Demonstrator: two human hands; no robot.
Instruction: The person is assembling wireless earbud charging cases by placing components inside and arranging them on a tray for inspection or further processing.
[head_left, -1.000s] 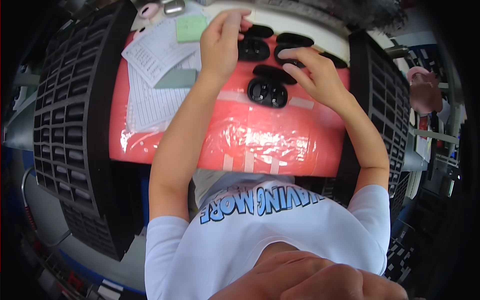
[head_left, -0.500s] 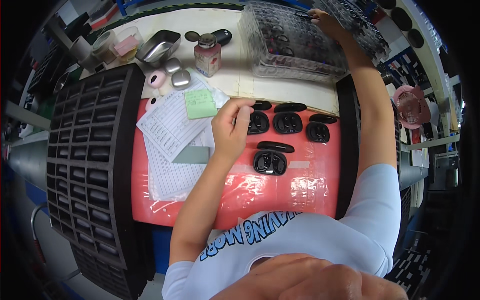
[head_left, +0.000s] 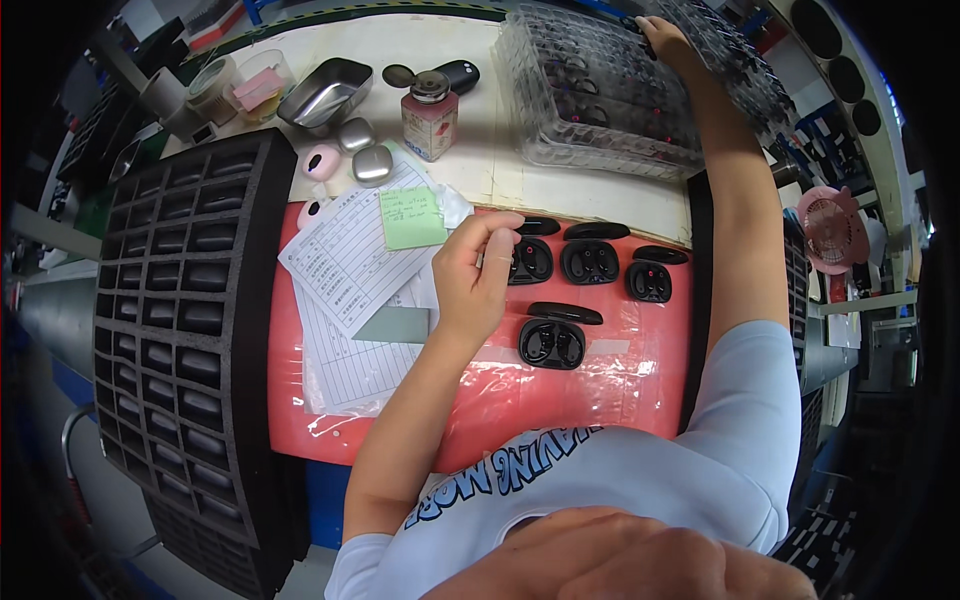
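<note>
- On the red mat [head_left: 600, 385] that covers the middle of the desk [head_left: 560, 185], four black earbud cases are laid open, lids swung back toward the far edge.
- Three of them are set in a row running left to right; the leftmost case [head_left: 528, 262] is partly hidden behind the left hand [head_left: 478, 275].
- The left hand is seen with fingers curled narrowly, fingertips at the left rim of that case; whether anything is pinched between them cannot be told.
- The middle case [head_left: 589, 260] and the right case [head_left: 650, 280] are placed just beside one another, right of the left hand.
- The fourth case [head_left: 551, 342] is set nearer the person, below the row, with its long axis left to right and its lid [head_left: 565, 313] on the far side; it lies just right of the left wrist.
- The right hand [head_left: 668, 38] is stretched far across the desk to the clear plastic trays [head_left: 600, 100], resting on the top tray's far edge; its grip cannot be made out.
- Printed sheets [head_left: 350, 270] with a green sticky note [head_left: 412, 218] are lying left of the left hand.
- A black foam tray [head_left: 190, 330] of slots is placed along the mat's left side.
- A small pink-labelled bottle [head_left: 430, 115] is standing beyond the sheets.
</note>
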